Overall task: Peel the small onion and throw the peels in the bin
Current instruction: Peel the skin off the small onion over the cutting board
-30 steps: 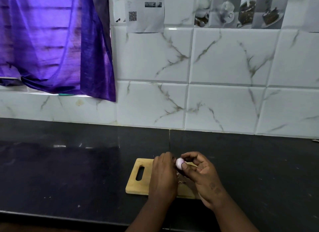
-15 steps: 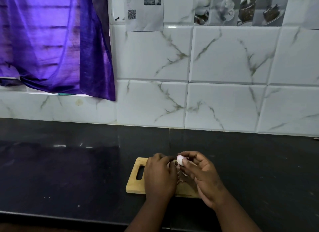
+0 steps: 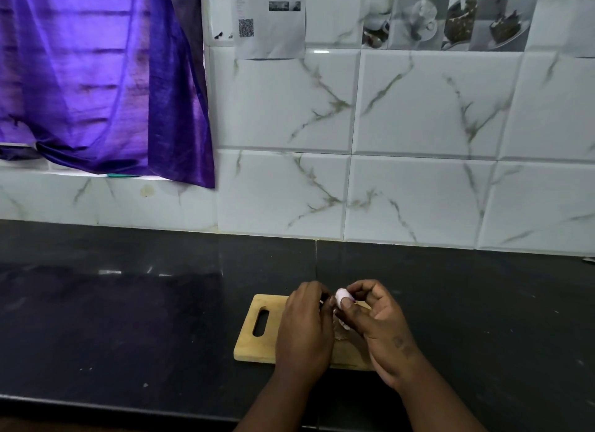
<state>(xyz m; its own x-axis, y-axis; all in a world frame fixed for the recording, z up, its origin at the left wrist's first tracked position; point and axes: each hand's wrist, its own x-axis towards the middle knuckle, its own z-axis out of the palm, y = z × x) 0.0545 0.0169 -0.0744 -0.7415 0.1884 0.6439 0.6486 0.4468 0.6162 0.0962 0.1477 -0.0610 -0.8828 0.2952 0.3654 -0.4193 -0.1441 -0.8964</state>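
Observation:
A small pale pink onion (image 3: pixel 341 295) is pinched between the thumb and fingers of my right hand (image 3: pixel 378 322), just above a wooden cutting board (image 3: pixel 257 341) with a handle slot. My left hand (image 3: pixel 306 328) is beside it, fingers curled toward the onion's left side; what its fingertips hold is hidden. Some loose peel bits (image 3: pixel 342 330) lie on the board between my hands. No bin is in view.
The board rests on a black countertop (image 3: pixel 128 319) near its front edge. A white marble-patterned tiled wall (image 3: pixel 418 174) rises behind. A purple curtain (image 3: pixel 96 77) hangs at the upper left.
Both hands have stayed over the board, with small finger shifts around the onion. My left fingers moved closer to the onion's side.

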